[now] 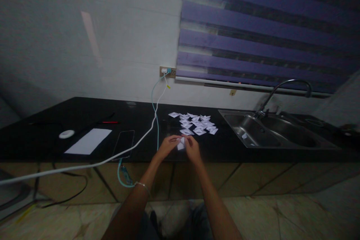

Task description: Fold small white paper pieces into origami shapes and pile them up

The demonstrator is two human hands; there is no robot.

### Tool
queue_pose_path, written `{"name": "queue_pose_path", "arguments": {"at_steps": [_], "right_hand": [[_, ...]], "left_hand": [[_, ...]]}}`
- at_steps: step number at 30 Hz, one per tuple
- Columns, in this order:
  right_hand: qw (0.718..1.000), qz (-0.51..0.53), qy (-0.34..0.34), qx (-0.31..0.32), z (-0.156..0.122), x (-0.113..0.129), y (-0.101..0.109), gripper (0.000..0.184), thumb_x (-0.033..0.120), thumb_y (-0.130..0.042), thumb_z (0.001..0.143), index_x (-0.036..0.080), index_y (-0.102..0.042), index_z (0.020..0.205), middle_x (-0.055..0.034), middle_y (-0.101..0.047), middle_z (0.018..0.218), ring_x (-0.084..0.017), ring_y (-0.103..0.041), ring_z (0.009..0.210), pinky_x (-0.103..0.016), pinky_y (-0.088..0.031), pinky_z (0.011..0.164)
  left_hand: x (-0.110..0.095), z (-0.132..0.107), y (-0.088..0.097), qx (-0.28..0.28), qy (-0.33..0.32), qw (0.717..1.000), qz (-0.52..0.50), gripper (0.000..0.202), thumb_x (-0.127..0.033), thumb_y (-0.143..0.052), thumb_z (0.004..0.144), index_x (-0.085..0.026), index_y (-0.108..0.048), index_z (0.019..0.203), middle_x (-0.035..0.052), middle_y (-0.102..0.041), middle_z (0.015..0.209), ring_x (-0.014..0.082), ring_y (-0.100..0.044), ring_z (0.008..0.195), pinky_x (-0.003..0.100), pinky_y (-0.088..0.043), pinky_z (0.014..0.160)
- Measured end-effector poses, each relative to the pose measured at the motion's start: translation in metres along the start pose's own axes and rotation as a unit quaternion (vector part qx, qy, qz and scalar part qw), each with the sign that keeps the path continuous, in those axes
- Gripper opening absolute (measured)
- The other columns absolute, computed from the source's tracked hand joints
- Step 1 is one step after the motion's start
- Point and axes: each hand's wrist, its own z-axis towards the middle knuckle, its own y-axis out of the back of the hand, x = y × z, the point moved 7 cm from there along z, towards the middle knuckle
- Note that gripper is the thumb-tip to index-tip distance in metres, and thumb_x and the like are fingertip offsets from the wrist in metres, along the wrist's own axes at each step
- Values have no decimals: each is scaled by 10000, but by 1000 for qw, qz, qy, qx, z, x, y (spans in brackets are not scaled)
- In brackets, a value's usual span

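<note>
Between my two hands, near the counter's front edge, is a small folded piece of white paper (181, 144). My left hand (168, 147) pinches it from the left side, and my right hand (193, 149) grips it from the right with fingers bent at its top. Just beyond my fingertips lies a group of several folded white paper pieces (200, 131), pointed in shape and set close together on the black counter (146, 120). The exact folds of the held piece are partly hidden by my fingers.
Left of my hands lie a phone (124, 144), a stack of white paper (89, 141), a round white object (66, 134) and a red pen (109, 122). A white cable (140, 140) crosses the counter from the wall socket (168, 71). A steel sink (250, 137) is at right.
</note>
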Motion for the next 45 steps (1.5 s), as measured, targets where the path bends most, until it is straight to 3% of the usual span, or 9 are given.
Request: {"name": "queue_pose_path", "arguments": {"at_steps": [8, 16, 22, 36, 40, 45], "right_hand": [[996, -44, 48, -54, 1, 7, 6, 207, 256, -482, 832, 180, -644, 934, -101, -627, 1101, -214, -568, 1025, -338, -434, 875], [994, -51, 53, -75, 1, 4, 7, 141, 232, -488, 811, 186, -614, 768, -99, -635, 1046, -212, -569, 1010, -340, -440, 862], [995, -50, 43, -79, 1, 2, 8, 139, 232, -491, 799, 184, -615, 755, -94, -645, 1007, -210, -572, 992, -347, -424, 887], [995, -56, 41, -73, 2, 0, 5, 133, 250, -507, 798, 191, -608, 735, -87, -628, 960, -212, -569, 953, -351, -424, 870], [996, -45, 20, -76, 2, -6, 5, 95, 270, -535, 786, 186, -574, 802, -88, -622, 982, -205, -574, 926, -337, -451, 816], [994, -3, -55, -94, 3, -22, 9, 310, 323, -619, 725, 192, -505, 981, -74, -614, 988, -168, -600, 768, -284, -488, 650]], "left_hand": [[21, 6, 5, -22, 15, 999, 26, 335, -357, -676, 721, -98, -660, 933, 124, -697, 939, 211, -647, 881, 292, -483, 792], [10, 2, 2, -10, 11, 997, 72, 469, -396, -631, 755, -88, -618, 1109, 129, -710, 916, 199, -658, 785, 264, -490, 677], [6, 0, 2, -20, 12, 997, 70, 393, -411, -644, 737, -87, -694, 954, 136, -709, 932, 224, -652, 835, 287, -496, 727], [7, 1, 2, -10, -1, 997, 81, 370, -405, -604, 765, -87, -702, 925, 126, -712, 867, 209, -646, 771, 270, -482, 665], [9, 2, 4, -26, -1, 996, 87, 360, -412, -614, 752, -89, -704, 882, 116, -712, 832, 202, -643, 741, 260, -477, 645], [8, 2, 5, -24, -4, 996, 84, 352, -416, -611, 753, -96, -697, 873, 97, -710, 808, 196, -641, 721, 248, -470, 623]]}}
